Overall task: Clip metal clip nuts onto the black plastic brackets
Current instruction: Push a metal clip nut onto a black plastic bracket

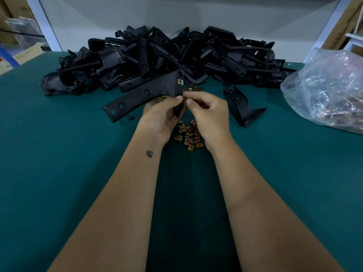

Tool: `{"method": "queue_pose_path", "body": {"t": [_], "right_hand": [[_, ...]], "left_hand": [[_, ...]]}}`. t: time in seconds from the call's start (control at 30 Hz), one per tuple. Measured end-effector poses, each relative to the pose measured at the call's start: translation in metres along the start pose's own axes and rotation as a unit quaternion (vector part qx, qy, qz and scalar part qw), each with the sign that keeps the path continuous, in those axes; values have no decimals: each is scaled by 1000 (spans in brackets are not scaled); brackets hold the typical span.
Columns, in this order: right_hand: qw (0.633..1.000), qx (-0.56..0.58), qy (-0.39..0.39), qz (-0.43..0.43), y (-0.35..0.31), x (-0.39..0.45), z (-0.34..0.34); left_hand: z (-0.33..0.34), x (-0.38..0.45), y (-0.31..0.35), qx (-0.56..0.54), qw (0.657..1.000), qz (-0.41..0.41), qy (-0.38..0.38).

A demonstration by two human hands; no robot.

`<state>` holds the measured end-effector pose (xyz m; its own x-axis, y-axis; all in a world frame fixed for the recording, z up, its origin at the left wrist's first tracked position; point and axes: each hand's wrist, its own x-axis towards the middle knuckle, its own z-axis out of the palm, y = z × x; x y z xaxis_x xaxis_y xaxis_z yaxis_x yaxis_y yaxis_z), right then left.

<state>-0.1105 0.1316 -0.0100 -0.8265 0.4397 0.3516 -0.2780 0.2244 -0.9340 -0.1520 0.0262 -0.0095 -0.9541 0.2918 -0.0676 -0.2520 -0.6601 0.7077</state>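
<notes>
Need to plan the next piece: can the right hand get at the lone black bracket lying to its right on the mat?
Probably yes. The lone bracket lies apart on the green mat, nothing between it and the right hand, though its fingers are busy at the held bracket.

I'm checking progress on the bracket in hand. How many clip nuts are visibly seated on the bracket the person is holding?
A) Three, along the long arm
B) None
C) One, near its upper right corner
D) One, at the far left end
C: a single brass-coloured clip nut sits at the upper right corner of the held bracket, while the holes along its long arm show bare.
</notes>
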Motion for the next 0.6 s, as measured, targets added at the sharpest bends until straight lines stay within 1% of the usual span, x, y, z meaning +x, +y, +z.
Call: {"method": "queue_pose_path", "body": {"t": [0.1,0.17,0.3,0.4,0.5,0.6], "right_hand": [[1000,-18,11,-8,-1,-1,1],[999,-32,23,-11,-1,-1,2],[991,-113,14,-70,-1,-6,8],[979,-166,32,-118,-1,-8,11],[975,-171,55,-134,-1,-7,11],[982,-142,55,-114,-3,-7,12]], "left_hand": [[3,-1,-1,13,1000,6,21],[4,-1,-2,-6,999,8,42],[3,-1,-2,-44,997,9,62],[4,-2,-2,-53,997,13,57],[6,-4,-3,-56,997,15,43],[6,-5,-4,-60,997,17,35]]}}
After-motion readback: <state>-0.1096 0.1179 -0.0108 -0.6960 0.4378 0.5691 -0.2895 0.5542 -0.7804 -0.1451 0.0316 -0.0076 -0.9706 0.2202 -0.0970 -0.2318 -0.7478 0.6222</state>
